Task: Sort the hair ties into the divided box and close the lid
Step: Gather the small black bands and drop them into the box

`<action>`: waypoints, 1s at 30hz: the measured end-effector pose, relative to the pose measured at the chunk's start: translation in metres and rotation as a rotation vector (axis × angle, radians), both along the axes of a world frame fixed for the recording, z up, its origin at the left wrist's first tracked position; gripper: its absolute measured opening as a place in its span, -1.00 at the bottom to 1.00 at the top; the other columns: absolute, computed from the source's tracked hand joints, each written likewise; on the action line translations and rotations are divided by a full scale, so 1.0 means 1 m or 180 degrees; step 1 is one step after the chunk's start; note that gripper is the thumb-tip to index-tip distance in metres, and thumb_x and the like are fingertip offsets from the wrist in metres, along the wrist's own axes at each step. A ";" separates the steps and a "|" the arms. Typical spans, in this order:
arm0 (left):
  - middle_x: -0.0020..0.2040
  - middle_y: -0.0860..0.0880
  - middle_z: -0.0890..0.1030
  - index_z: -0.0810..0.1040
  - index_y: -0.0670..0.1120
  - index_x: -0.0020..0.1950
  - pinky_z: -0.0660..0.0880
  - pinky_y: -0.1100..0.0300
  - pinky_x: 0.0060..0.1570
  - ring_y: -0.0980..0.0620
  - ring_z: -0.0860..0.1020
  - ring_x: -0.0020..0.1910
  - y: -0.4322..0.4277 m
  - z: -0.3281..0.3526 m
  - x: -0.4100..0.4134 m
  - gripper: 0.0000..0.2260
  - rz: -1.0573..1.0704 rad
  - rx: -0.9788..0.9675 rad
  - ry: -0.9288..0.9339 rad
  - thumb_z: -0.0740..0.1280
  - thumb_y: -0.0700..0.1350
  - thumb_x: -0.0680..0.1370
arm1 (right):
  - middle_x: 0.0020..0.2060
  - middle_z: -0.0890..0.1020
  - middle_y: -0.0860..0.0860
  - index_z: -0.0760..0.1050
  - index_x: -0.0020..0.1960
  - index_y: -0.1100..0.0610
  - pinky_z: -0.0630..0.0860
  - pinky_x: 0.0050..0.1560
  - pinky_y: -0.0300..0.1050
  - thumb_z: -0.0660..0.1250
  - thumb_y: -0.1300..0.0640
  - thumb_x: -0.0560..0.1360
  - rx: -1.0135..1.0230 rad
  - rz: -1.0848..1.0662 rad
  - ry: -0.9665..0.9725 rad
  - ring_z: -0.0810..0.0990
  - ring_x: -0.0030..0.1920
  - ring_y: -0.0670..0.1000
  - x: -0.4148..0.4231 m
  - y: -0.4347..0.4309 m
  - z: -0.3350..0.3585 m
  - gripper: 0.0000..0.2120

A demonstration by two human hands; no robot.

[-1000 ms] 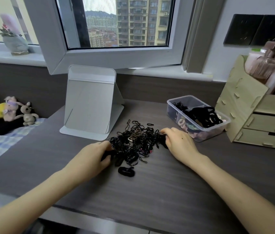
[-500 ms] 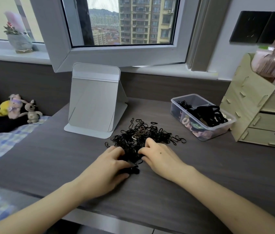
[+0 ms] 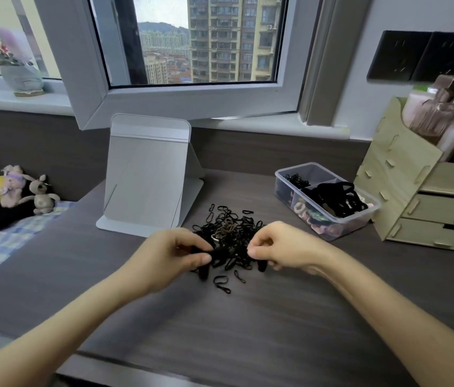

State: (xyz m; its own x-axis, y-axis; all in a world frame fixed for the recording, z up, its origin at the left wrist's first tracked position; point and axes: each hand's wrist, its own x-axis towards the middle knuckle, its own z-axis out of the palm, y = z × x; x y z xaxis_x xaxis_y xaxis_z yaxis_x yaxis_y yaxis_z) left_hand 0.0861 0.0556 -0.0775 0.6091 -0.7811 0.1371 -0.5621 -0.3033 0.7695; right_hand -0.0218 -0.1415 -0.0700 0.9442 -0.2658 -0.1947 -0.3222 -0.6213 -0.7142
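Lifting since the earlier frame, the left hand and right hand are each pinching thin black elastic hair ties heaped on the worktop; the clear plastic divided box is sitting at two o'clock.

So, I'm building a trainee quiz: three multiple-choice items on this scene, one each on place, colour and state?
1. Where is the clear plastic divided box? A left of the pile of small elastic hair ties; B right of it, beside the pale wooden drawer organiser; C on a chair.
2. Most ties in the pile are: A black; B pink; C white.
3. The box is: A lidded; B open; C overturned.
B: it stands by the organiser. A: the pile reads black. B: no lid covers it.
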 end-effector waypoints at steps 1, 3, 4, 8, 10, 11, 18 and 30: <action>-0.31 0.08 0.66 0.61 0.12 -0.21 0.53 0.35 -0.18 0.19 0.59 -0.33 -0.005 0.005 0.001 -0.86 0.0011 -0.0065 0.0242 0.45 -0.14 0.42 | -0.35 0.48 -0.04 0.55 -0.12 0.27 0.33 -0.52 -0.39 0.30 0.25 0.52 0.0627 -0.0179 0.0164 0.37 -0.45 -0.15 0.000 -0.006 0.001 -0.90; -0.42 0.13 0.64 0.62 0.07 -0.19 0.49 0.41 -0.33 0.21 0.57 -0.42 -0.017 0.012 0.005 -0.89 0.0040 -0.0094 0.0616 0.43 -0.15 0.44 | -0.35 0.44 0.02 0.48 -0.20 0.27 0.27 -0.58 -0.38 0.24 0.32 0.54 0.1871 -0.0472 0.0477 0.35 -0.51 -0.15 0.001 -0.021 0.001 -0.86; -0.42 0.11 0.63 0.62 0.02 -0.17 0.46 0.41 -0.38 0.21 0.56 -0.44 -0.024 0.015 0.007 -0.93 0.0051 -0.0058 0.0776 0.41 -0.16 0.45 | -0.36 0.44 0.03 0.46 -0.21 0.25 0.26 -0.59 -0.38 0.22 0.33 0.54 0.2447 -0.0557 0.0633 0.34 -0.54 -0.16 0.001 -0.028 0.000 -0.84; -0.31 -0.04 0.59 0.56 -0.16 -0.18 0.53 0.35 -0.35 0.12 0.55 -0.40 -0.052 0.027 0.014 -0.88 -0.0256 0.0160 0.1819 0.31 -0.18 0.53 | -0.39 0.49 0.03 0.43 -0.17 0.23 0.30 -0.63 -0.36 0.41 0.34 0.33 0.4263 -0.0751 0.0744 0.37 -0.58 -0.14 -0.006 -0.047 -0.010 -0.83; -0.25 -0.09 0.57 0.53 -0.18 -0.15 0.53 0.39 -0.38 0.10 0.53 -0.34 -0.067 0.030 0.018 -0.86 -0.0330 0.0378 0.1978 0.27 -0.14 0.55 | -0.36 0.51 0.05 0.49 -0.18 0.26 0.31 -0.64 -0.33 0.58 0.38 0.13 0.4716 -0.0700 0.0625 0.38 -0.57 -0.12 -0.012 -0.056 -0.014 -0.65; -0.23 -0.08 0.56 0.52 -0.17 -0.14 0.53 0.38 -0.37 0.10 0.53 -0.32 -0.075 0.030 0.020 -0.85 -0.0319 0.0461 0.1895 0.26 -0.13 0.56 | -0.36 0.51 0.04 0.53 -0.21 0.27 0.32 -0.63 -0.34 0.59 0.37 0.11 0.4719 -0.0636 0.0593 0.38 -0.56 -0.12 -0.016 -0.058 -0.013 -0.67; -0.30 0.03 0.64 0.62 -0.12 -0.18 0.53 0.34 -0.28 0.20 0.58 -0.37 -0.138 0.040 0.025 -0.88 -0.0483 0.0317 0.0819 0.38 -0.09 0.49 | -0.39 0.54 0.06 0.55 -0.19 0.21 0.38 -0.54 -0.33 0.36 0.24 0.47 0.1446 -0.1005 -0.0502 0.45 -0.51 -0.13 -0.045 -0.080 0.027 -0.93; 0.13 -0.04 0.65 0.64 -0.10 0.07 0.48 0.05 0.12 -0.05 0.58 0.12 -0.279 0.023 0.011 -0.82 -0.1475 0.0417 -0.1725 0.33 -0.17 0.50 | -0.09 0.57 0.00 0.57 -0.12 0.10 0.40 -0.09 -0.17 0.36 0.23 0.42 -0.2292 -0.0745 0.0088 0.53 -0.04 0.03 -0.042 -0.179 0.025 -0.93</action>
State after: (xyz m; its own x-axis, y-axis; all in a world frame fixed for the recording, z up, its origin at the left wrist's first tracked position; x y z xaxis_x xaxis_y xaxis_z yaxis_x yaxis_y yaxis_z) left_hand 0.0974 -0.2229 -0.0542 0.0846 -0.9733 0.2135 -0.9473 -0.0121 0.3201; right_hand -0.0642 -0.3209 -0.0446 0.8447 -0.5292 0.0801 -0.5149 -0.8444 -0.1478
